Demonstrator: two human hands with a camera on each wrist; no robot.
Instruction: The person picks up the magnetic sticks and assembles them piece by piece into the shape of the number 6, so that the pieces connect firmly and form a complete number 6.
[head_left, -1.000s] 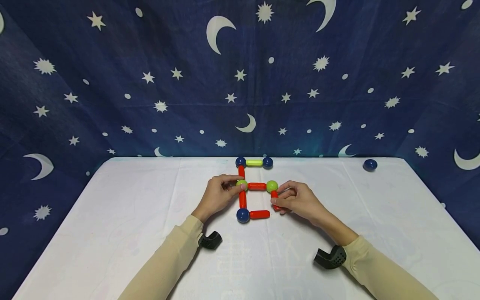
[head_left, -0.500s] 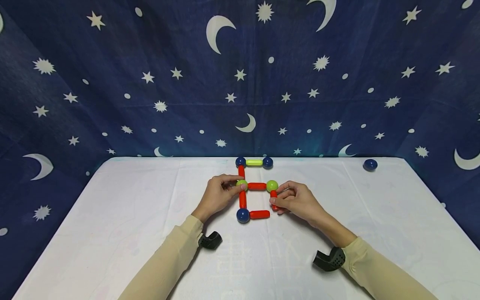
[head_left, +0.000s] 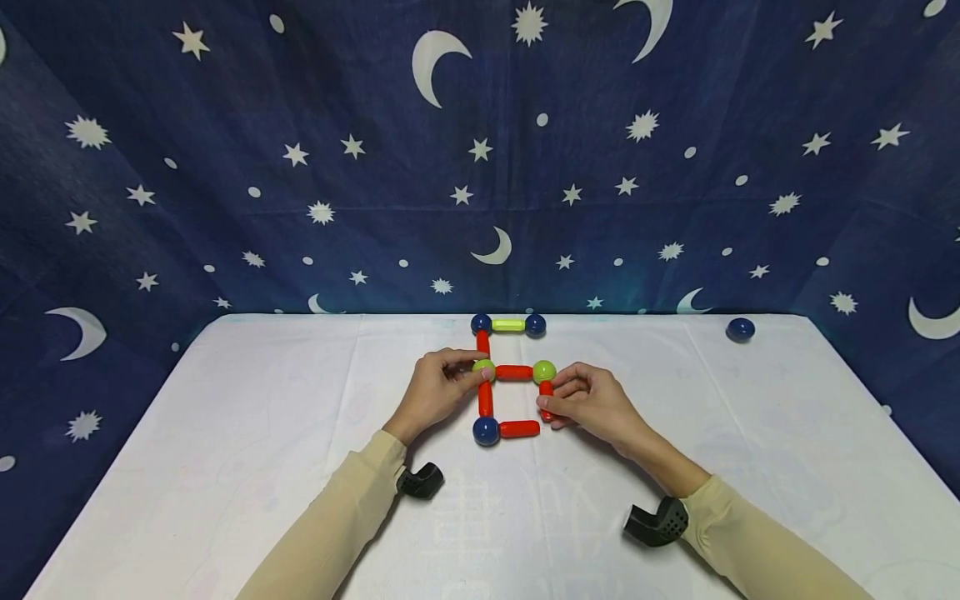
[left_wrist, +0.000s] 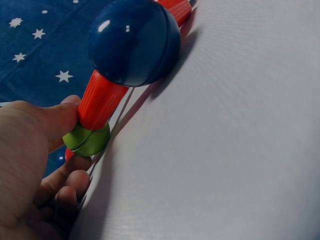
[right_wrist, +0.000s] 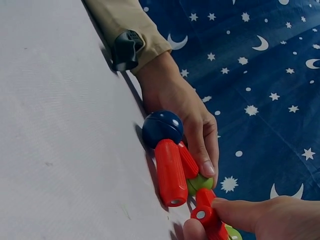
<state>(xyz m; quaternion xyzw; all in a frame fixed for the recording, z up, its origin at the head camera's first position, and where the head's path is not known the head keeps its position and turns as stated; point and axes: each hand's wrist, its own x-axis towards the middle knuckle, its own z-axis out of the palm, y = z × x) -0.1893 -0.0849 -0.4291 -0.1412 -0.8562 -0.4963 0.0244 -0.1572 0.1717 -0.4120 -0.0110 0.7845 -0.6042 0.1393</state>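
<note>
My left hand [head_left: 438, 390] pinches a green ball [left_wrist: 87, 140] between thumb and fingers. This ball joins red magnetic rods running to the back, front and right. At the right rod's end sits a second green ball [head_left: 544, 372]. My right hand [head_left: 600, 407] pinches another red rod [head_left: 547, 390], whose far end meets that second ball; fingers partly hide it. Nearest me, a dark blue ball [head_left: 486, 431] carries a red rod [head_left: 519, 429] that points right, its right end free. In the right wrist view, that free end shows a round metal tip.
Behind the hands, a blue ball [head_left: 482, 324], a yellow-green rod [head_left: 508, 326] and another blue ball [head_left: 536, 326] form the back row. A loose blue ball [head_left: 740, 330] lies at the back right of the white-covered table [head_left: 225, 467]. A starry curtain [head_left: 375, 100] hangs behind.
The front end of the red rod in my right hand has swung slightly left, and the right hand shifts with it. My left hand stays on the green ball.
</note>
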